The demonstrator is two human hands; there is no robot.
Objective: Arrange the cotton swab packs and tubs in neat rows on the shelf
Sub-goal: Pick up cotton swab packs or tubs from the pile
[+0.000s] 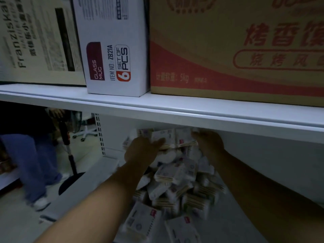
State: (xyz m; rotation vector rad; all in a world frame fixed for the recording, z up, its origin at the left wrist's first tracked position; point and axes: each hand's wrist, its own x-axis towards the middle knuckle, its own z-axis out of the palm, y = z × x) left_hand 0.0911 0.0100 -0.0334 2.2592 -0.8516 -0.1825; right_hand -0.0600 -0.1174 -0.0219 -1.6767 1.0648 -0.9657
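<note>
dim aisle, white shelf board (175,111), cartons (228,50) above

Left hand (142,151) gripping, right hand (208,142) gripping, both outstretched

Left hand (142,152), right hand (209,143) hold swab packs (169,138) from both ends; loose pack heap (177,183) nearer camera.

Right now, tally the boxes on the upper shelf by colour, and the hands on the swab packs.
Pale Franziskaner box: 1
White glass mug box: 1
Brown and red carton: 1
Hands gripping the cotton swab packs: 2, left hand and right hand
Total: 3 boxes, 2 hands
</note>
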